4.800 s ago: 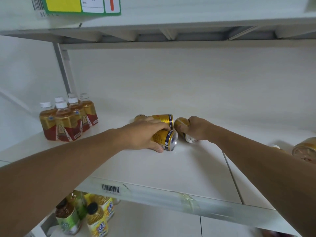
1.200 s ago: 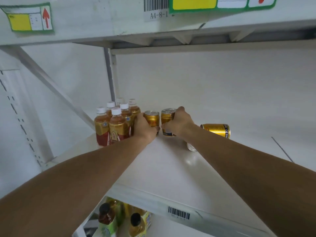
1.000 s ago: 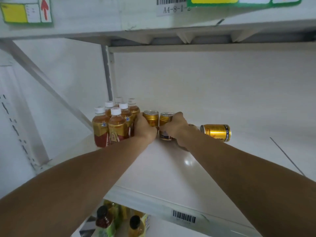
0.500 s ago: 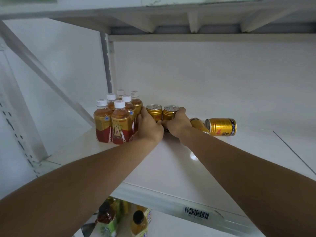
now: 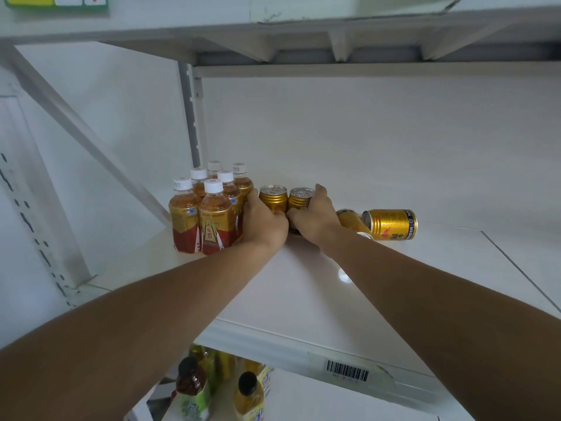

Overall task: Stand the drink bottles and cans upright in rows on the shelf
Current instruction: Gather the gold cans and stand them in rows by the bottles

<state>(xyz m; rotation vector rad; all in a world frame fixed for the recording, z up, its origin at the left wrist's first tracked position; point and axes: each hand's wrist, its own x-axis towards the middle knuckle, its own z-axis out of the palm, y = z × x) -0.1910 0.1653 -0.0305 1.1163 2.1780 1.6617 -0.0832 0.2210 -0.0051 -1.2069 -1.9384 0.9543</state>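
Two gold cans stand upright side by side on the white shelf [image 5: 303,293]. My left hand [image 5: 263,221] grips the left can [image 5: 273,198]. My right hand [image 5: 314,218] grips the right can [image 5: 301,197]. Left of them stands a cluster of several amber tea bottles [image 5: 209,214] with white caps and red-gold labels. To the right two more gold cans lie on their sides: one [image 5: 391,223] fully visible, the other [image 5: 349,219] partly behind my right forearm.
The shelf's back wall [image 5: 379,141] is close behind the cans, and an upper shelf [image 5: 273,25] hangs overhead. A metal upright [image 5: 194,117] and diagonal brace [image 5: 76,126] stand at the left. Bottles [image 5: 194,390] stand on the lower shelf. A barcode label [image 5: 346,372] marks the front edge.
Both hands have slid the two upright cans back and left, close to the tea bottles. The view has tilted slightly down.
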